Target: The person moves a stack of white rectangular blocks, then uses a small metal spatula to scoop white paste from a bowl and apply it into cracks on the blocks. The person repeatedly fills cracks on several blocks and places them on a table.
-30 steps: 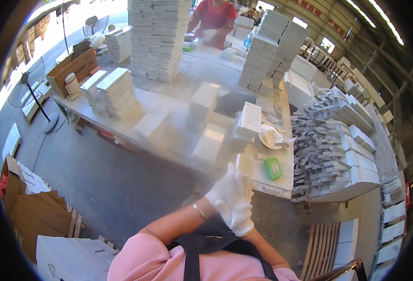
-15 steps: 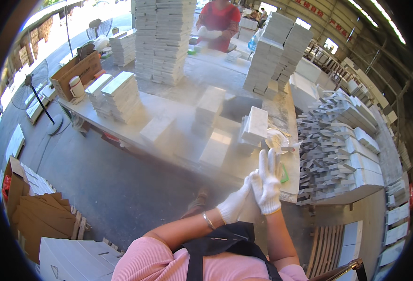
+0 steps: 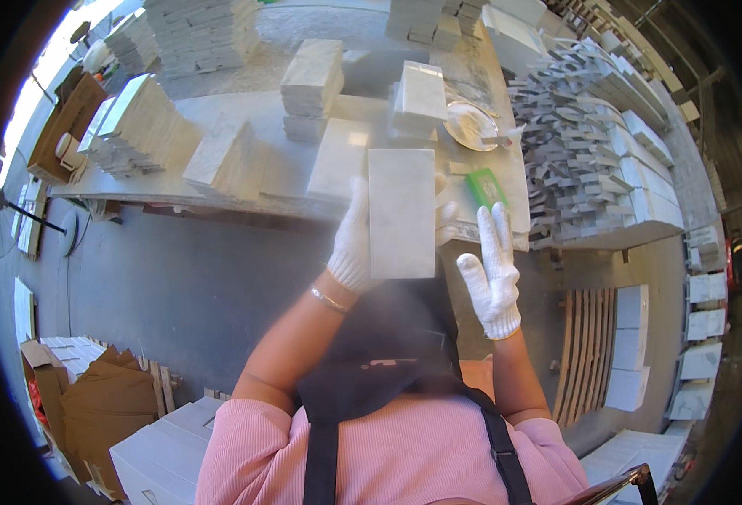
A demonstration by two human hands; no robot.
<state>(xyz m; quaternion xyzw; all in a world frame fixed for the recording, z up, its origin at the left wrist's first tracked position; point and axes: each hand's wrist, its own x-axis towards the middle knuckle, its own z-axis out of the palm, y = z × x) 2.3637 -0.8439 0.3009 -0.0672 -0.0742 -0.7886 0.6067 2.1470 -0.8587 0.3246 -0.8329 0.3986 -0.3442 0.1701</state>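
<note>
One long, dusty, pale table [image 3: 253, 105] runs across the upper half of the view. Off its right side: a big pile of grey and white stone pieces [image 3: 598, 160], ragged ends facing the table. Tall tile stack [image 3: 198, 38] at the back left, cut off at the view's top edge. Brown cardboard box [image 3: 76, 122] on the table's left end, left tile stack [image 3: 139, 126] just beside it. Middle tile stack [image 3: 310, 93] and right tile stack [image 3: 421, 93] stand farther along, apart from each other.

Held tile [image 3: 401, 213]: whitish, rectangular, broad face toward the camera, long side pointing away from the person. Sits in the left hand [image 3: 352, 236], white knit glove: thumb side along the left edge, fingertips clamped round the right edge. Right hand [image 3: 496, 290], same glove, is well clear of the tile and holds nothing: thumb spread, two fingers extended, the others bent.

White plate [image 3: 476, 149] lies near the right stack. Green box [image 3: 485, 187] is just past the right fingertips; can't tell if they touch.
</note>
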